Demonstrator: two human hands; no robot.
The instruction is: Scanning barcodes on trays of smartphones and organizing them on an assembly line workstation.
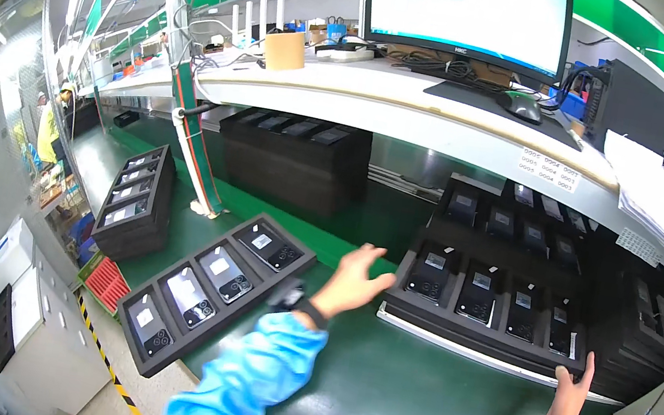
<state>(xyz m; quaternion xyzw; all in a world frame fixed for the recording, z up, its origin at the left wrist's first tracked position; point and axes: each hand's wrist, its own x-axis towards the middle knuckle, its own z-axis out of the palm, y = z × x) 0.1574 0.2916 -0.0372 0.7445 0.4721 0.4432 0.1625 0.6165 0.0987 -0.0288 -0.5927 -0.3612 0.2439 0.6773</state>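
Note:
Between two black foam trays my left hand [353, 282] hovers open, its fingers spread toward the left end of the right tray [465, 326]. My right hand [566, 407] is at that tray's front right corner, thumb and a finger apart; whether it touches the edge I cannot tell. Several dark smartphones [477, 293] lie in that tray's slots, a small white label by each. To the left, a second foam tray [235, 312] sits at an angle, also holding several phones [189, 296] with pale stickers. Light blue sleeves cover both forearms.
Stacked foam trays stand at left [132, 232], under the shelf [290, 168] and at far right [649, 345]. A green post [192, 129] rises from the green bench [371, 396]. Overhead, the white shelf [325, 89] carries a monitor [467, 12] and a mouse [521, 107].

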